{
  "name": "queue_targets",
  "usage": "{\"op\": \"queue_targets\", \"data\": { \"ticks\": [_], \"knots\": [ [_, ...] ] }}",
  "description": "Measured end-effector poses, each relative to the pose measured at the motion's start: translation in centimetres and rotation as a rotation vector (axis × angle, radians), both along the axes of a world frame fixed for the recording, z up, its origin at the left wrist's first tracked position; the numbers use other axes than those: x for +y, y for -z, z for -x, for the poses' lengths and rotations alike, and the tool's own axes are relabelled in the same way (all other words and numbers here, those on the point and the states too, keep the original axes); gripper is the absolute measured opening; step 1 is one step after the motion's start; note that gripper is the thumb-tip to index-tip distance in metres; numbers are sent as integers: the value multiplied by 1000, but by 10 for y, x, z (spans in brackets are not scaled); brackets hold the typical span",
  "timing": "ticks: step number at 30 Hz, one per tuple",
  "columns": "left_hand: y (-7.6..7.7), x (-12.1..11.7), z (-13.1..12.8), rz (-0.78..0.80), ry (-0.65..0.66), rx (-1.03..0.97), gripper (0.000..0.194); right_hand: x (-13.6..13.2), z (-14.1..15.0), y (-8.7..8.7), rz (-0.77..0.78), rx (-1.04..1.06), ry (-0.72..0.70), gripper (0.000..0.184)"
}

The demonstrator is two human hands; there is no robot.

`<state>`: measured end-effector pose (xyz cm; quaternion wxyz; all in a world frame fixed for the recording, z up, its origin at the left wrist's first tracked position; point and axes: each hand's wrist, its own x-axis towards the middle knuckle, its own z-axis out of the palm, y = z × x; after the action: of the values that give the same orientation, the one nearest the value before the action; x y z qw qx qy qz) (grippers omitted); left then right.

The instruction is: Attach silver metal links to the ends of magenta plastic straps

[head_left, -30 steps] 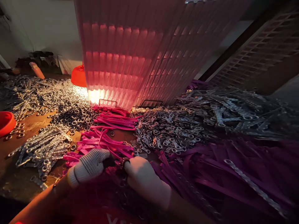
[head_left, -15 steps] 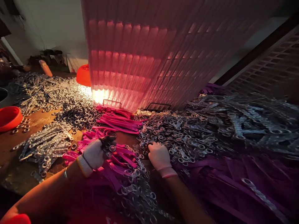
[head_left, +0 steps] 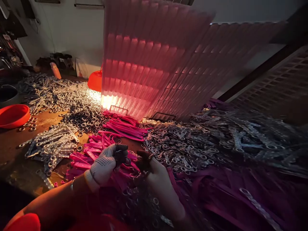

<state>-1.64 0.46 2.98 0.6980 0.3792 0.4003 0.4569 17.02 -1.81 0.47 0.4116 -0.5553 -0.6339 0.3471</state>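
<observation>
My left hand [head_left: 107, 163], in a dotted white glove with dark fingertips, is closed over the pink straps [head_left: 126, 130]. A small metal ring [head_left: 127, 161] shows at its fingers. Just to the right, my right hand [head_left: 154, 171], gloved too, has its dark fingers bent towards the left hand. Its fingertips are pinched and in shadow, so what they hold is hidden. Behind the right hand spreads a heap of small ring-ended metal pieces [head_left: 179, 142]. More silver rings [head_left: 154, 205] lie below the hands, dim and partly covered.
Ridged translucent panels [head_left: 137, 73] stand upright at the back beside a lit red lamp [head_left: 95, 81]. Long ring-ended metal strips [head_left: 51, 144] and a red bowl [head_left: 14, 115] lie left. Purple straps [head_left: 221, 192] fill the right front. A dark pot [head_left: 8, 96] sits at the far left.
My right hand has drawn back from the metal heap towards my left hand, and its fingers now pinch near it. The left hand has shifted slightly right. The view has tilted up.
</observation>
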Motion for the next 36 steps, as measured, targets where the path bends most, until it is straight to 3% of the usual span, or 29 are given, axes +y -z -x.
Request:
{"op": "queue_targets", "data": {
  "ticks": [4, 11, 13, 17, 20, 22, 26, 30, 32, 36],
  "knots": [
    [-4, -13, 1, -213, -51, 173, 27, -12, 36, -15, -35, 57, -9, 40],
    [6, -22, 12, -255, -81, 276, 17, -26, 50, -3, -116, -6, 105, 36],
    [8, -23, 14, -202, -69, 209, 14, -31, 49, -3, -139, -5, 76, 37],
    [10, -25, 13, 83, 31, -81, 20, -37, 41, -7, -210, -43, -15, 45],
    [10, -27, 9, 190, 106, -138, 23, -36, 37, -9, -309, -162, -106, 47],
    [11, -28, 7, 121, 129, -84, 22, -33, 37, -9, -366, -240, -137, 40],
    [13, -28, 11, -175, 63, 204, 14, -28, 33, -10, -394, -398, -70, 28],
    [4, -22, 17, -381, 170, 377, 4, -24, 22, -16, -371, -596, -95, 17],
    [-4, -19, 15, -339, 229, 331, 6, -23, 19, -19, -380, -646, -132, 15],
    [-15, -18, 2, -1, 296, 77, 10, -26, 20, -13, -538, -683, -24, 7]
  ]
}}
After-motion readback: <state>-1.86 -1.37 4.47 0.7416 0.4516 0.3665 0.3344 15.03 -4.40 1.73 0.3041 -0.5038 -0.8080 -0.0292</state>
